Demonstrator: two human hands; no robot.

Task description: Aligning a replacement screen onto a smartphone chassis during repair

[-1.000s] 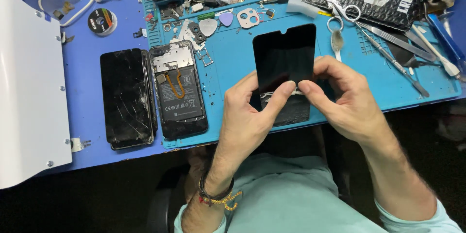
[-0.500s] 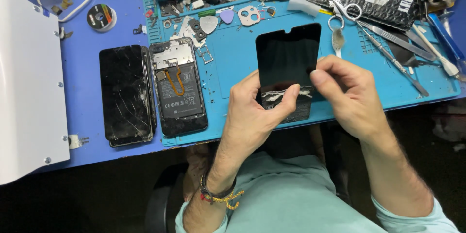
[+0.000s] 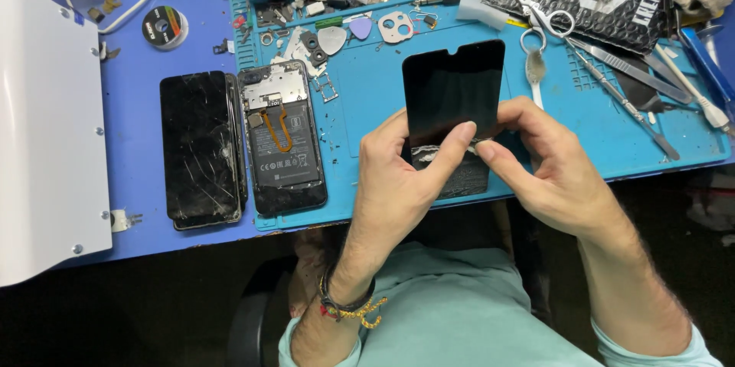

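both thumbs and forefingers pinch the lower part of a black phone screen panel (image 3: 453,99), the left hand (image 3: 398,183) and right hand (image 3: 547,172) meeting at its middle, just above the blue repair mat (image 3: 367,99). left of the fingers lie an opened phone (image 3: 282,137) and a cracked screen (image 3: 199,149) on the desk (image 3: 138,68).

Bright, even overhead light fills the upper frame, leaving the blue work mat (image 3: 367,107) crisp with only soft shadows. Faint glare sits on the white panel (image 3: 46,130) at left, while the bottom edge falls dim and murky.
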